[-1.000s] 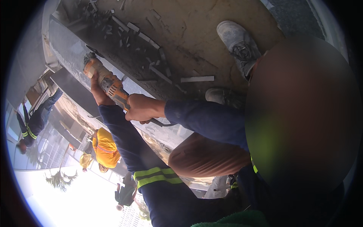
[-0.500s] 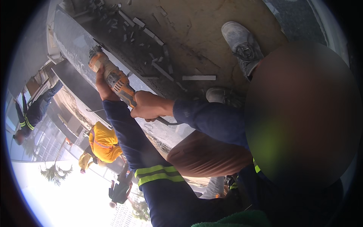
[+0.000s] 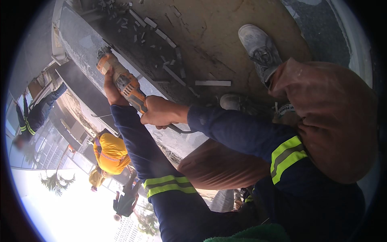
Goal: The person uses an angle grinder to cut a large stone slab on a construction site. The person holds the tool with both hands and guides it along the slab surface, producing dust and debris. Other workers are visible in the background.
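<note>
An orange and grey angle grinder (image 3: pixel 126 84), coated in dust, lies across both my hands. Its head end rests at the edge of a long grey slab (image 3: pixel 82 40); the disc itself is hard to make out there. My left hand (image 3: pixel 113 88) wraps round the front of the grinder's body, just behind the head. Around the rear handle closes my right hand (image 3: pixel 163 112), and a dark power cord (image 3: pixel 177 129) runs out below it. Navy sleeves with reflective yellow-green bands cover both my arms.
Broken pale strips (image 3: pixel 161 34) and chips litter the dusty floor (image 3: pixel 225 44) beside the slab. One pale strip (image 3: pixel 213 83) lies apart, near my dusty shoe (image 3: pixel 260 46). A person in yellow (image 3: pixel 112 153) bends over beyond the slab. Another person (image 3: pixel 40 109) is at far left.
Both hands keep their grip on the grinder, which sits very slightly farther right and lower in the view. The person in yellow has shifted slightly.
</note>
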`<state>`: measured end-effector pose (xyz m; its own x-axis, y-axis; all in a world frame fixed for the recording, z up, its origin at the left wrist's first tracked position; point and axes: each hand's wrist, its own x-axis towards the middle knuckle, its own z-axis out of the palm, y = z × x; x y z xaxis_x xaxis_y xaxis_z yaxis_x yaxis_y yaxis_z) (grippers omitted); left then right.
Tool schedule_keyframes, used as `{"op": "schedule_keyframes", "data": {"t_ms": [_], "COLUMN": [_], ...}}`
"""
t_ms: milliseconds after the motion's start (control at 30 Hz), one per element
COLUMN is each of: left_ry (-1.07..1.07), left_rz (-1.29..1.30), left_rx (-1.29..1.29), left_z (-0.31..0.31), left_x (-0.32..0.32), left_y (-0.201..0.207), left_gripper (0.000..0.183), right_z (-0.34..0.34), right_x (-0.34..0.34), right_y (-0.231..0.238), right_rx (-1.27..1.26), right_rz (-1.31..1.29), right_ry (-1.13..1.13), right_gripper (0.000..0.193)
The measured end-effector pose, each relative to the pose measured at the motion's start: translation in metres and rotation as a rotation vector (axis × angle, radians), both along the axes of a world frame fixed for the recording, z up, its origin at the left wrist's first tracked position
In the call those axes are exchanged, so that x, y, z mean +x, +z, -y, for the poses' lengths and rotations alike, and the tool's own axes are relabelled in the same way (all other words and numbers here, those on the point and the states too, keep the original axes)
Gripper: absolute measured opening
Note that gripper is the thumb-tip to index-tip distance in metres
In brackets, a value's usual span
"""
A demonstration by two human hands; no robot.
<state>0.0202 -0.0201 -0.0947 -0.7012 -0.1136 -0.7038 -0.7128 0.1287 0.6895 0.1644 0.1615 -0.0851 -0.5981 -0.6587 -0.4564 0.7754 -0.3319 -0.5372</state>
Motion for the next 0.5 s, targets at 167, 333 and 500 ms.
{"op": "schedule_keyframes", "data": {"t_ms": [167,333,500], "left_ry": [0.009,-0.04,-0.08], "left_rz": [-0.018,-0.024,-0.014], "left_rx": [-0.003,-0.017,0.009], "left_z": [0.006,0.012,0.026], "left_x": [-0.005,-0.016,-0.027], "left_y": [-0.001,-0.008,-0.014], "left_gripper": [0.05,0.05,0.051], "right_z": [0.008,0.008,0.017], "right_x": [-0.004,-0.01,-0.016], "right_y": [-0.005,-0.008,-0.013], "right_rx": [0.0,-0.026,-0.03], "right_rz": [-0.024,-0.019,-0.018], "right_ry": [0.019,-0.004,-0.03], "right_gripper": [0.034,0.03,0.028]}}
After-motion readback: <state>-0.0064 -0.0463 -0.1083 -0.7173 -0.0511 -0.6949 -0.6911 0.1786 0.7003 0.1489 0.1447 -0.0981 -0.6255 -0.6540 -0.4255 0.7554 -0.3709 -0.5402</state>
